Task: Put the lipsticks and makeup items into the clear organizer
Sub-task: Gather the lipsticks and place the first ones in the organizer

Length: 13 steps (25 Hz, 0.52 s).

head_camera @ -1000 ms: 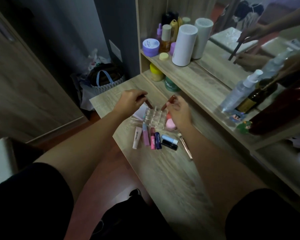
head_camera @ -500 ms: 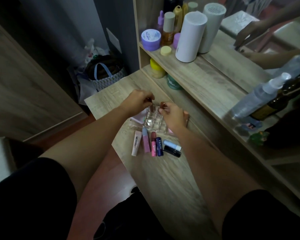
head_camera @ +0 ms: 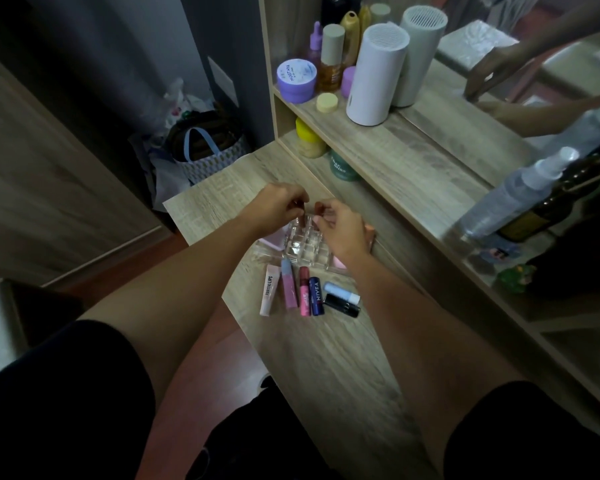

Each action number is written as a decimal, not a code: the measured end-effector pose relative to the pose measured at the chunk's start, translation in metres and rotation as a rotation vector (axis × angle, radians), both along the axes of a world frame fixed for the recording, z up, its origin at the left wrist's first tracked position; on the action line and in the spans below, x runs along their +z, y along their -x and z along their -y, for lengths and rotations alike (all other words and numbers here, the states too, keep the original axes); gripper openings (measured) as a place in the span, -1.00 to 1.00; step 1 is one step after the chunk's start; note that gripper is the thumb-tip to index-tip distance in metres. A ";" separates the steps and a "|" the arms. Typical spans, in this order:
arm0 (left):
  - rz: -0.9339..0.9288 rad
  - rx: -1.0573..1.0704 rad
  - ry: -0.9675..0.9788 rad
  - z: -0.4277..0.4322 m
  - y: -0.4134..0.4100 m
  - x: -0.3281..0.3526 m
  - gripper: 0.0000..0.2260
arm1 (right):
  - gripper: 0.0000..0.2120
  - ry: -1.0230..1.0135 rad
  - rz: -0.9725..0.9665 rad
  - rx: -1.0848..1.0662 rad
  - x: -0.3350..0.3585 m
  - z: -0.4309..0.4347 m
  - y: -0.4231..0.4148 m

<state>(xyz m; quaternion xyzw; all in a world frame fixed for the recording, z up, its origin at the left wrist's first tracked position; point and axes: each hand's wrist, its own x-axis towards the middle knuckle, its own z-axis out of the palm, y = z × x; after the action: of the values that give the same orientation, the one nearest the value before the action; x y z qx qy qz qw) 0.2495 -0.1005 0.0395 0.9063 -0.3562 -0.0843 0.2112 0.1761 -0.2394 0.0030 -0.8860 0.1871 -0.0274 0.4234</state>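
Clear plastic organizer (head_camera: 302, 244) stands on the wooden desk (head_camera: 326, 358), near its far end, and both hands are over its back row. The left hand (head_camera: 278, 209) and the right hand (head_camera: 340, 226) are each pinched narrow on something small; I think each holds a thin lipstick, but the fingers hide it and the picture is dark there, so I am not sure. To do this step well, I would keep each stick upright, aim it into one free cell, and let it go only when the bottom touches, because the light organizer can slide or tip if pushed from the side. Six items lie in a row just in front of the organizer, still waiting: one pale tube (head_camera: 269, 289), one pink tube (head_camera: 289, 284), one dark red and pink stick (head_camera: 305, 291), one blue stick (head_camera: 316, 295), one light blue stick (head_camera: 342, 292) and one black stick (head_camera: 342, 305). Something pink (head_camera: 338, 262) lies beside the organizer, under the right wrist; what it is I cannot tell.
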 end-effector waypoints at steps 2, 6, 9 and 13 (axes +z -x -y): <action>0.004 -0.015 -0.023 0.002 -0.001 0.001 -0.78 | -0.72 0.020 -0.031 0.010 0.000 0.002 -0.001; 0.017 -0.032 -0.052 0.003 -0.003 0.000 -0.78 | -0.72 0.004 -0.052 0.014 0.000 0.004 -0.003; 0.023 -0.040 -0.063 0.002 -0.004 0.000 -0.78 | -0.71 -0.038 -0.051 0.020 -0.001 0.005 -0.003; 0.007 -0.034 -0.052 0.002 -0.003 0.001 -0.75 | -0.71 -0.006 -0.043 0.012 0.000 0.005 -0.002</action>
<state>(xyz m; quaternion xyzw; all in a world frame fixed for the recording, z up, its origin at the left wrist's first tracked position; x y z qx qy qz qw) 0.2529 -0.1020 0.0407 0.9056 -0.3699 -0.0937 0.1849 0.1778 -0.2440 0.0026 -0.8861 0.1912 -0.0052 0.4221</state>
